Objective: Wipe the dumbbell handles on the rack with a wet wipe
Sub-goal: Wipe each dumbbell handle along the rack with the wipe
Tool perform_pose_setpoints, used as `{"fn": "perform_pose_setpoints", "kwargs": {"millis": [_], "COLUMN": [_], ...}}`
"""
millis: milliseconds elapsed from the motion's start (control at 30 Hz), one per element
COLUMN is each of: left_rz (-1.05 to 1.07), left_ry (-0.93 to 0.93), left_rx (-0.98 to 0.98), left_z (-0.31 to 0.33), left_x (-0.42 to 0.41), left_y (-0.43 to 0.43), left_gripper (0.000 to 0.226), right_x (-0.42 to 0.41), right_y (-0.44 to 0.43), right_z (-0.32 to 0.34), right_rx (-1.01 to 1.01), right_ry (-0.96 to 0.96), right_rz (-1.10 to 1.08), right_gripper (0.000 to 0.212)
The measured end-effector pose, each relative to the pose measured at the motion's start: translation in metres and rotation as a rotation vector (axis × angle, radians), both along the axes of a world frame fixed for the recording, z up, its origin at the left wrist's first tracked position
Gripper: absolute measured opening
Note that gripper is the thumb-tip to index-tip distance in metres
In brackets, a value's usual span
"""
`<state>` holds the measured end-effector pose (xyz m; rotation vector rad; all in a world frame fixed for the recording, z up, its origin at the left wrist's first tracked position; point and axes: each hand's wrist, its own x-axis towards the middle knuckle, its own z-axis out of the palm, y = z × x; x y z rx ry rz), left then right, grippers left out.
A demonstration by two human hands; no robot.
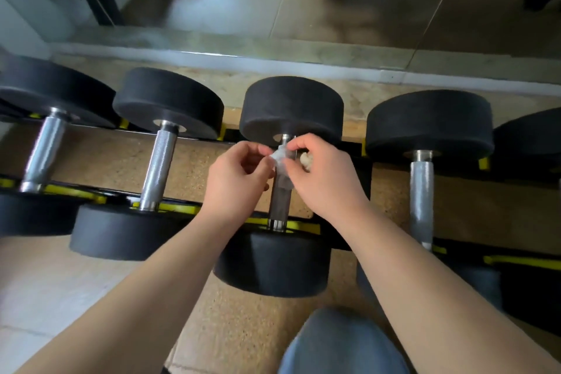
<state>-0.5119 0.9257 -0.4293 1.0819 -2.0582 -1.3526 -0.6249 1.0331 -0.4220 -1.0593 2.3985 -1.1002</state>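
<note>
— Where's your wipe?

— Your wipe (280, 161) is a small white scrap pinched between both hands, right over the far end of the middle handle (279, 191), just below the far weight (293, 109).

— How are your fingers set?

— Your left hand (236, 179) has thumb and forefinger closed on the wipe's left edge; your right hand (324, 173) nips its top edge, fingers (299, 146) curled in. Whether the wipe touches the handle you cannot tell.

— And around it?

— That dumbbell lies across the black-and-yellow rack (300, 226), its near weight (273, 264) toward you. More dumbbells sit on either side — one handle (159, 167) to the left, another (421, 197) to the right. A mirror (334, 9) runs behind the rack.
</note>
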Motion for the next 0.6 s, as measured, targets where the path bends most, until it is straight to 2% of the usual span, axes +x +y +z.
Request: {"fn": "perform_pose_setpoints", "kwargs": {"millis": [167,333,467,533,600], "left_rz": [0.028,-0.006,-0.036,-0.067,-0.092], "left_ry": [-0.056,-0.072,-0.069,-0.096,-0.132], "left_rx": [0.011,0.031,0.091,0.137,0.209], "left_z": [0.004,0.003,0.001,0.001,0.001], "left_x": [0.0,0.001,0.003,0.003,0.004], "left_y": [0.005,0.004,0.003,0.001,-0.002], "left_gripper": [0.008,0.008,0.005,0.012,0.027], "right_x": [-0.003,-0.005,0.005,0.013,0.019], "right_y": [0.004,-0.002,-0.001,0.001,0.003], "right_z": [-0.002,-0.007,-0.011,-0.013,-0.01], "right_rx": [0.057,0.006,-0.029,-0.041,-0.042], "right_ry": [0.108,0.199,0.286,0.347,0.381], "right_rz": [0.027,-0.042,-0.013,0.016,0.026], "right_gripper": [0.031,0.02,0.023,0.026,0.033]}}
